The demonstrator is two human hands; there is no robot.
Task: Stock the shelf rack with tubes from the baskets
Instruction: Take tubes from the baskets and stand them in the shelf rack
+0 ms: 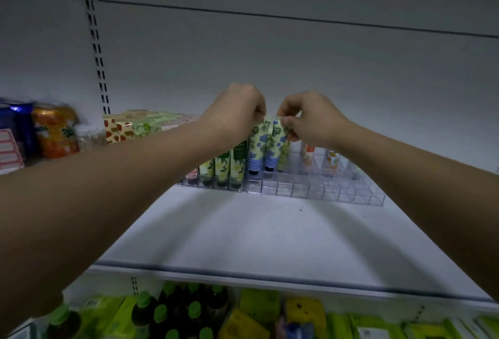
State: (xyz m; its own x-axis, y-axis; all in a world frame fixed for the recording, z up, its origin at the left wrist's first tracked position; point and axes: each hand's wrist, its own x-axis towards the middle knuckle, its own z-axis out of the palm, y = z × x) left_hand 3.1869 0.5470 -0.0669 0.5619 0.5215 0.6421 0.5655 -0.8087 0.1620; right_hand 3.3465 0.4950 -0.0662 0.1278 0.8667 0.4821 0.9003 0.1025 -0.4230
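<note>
A clear plastic rack (318, 190) with small compartments stands at the back of the white shelf (256, 236). Several flower-printed tubes stand cap-down in it: yellow-green ones (222, 167) at left, blue-flowered ones (258, 149) in the middle, and orange-printed ones (307, 153) further right. My left hand (237, 107) pinches the top edge of a blue-flowered tube. My right hand (310, 117) pinches the top of the neighbouring blue-flowered tube (275, 141). Both tubes stand with their caps down in rack compartments. No basket is in view.
Patterned boxes (127, 126) and an orange packet (55, 132) sit at the shelf's back left, beside a slotted upright (95, 41). On the shelf below stand green-capped bottles (167, 311) and yellow-green packages (270, 314). The rack's front and right compartments hold nothing.
</note>
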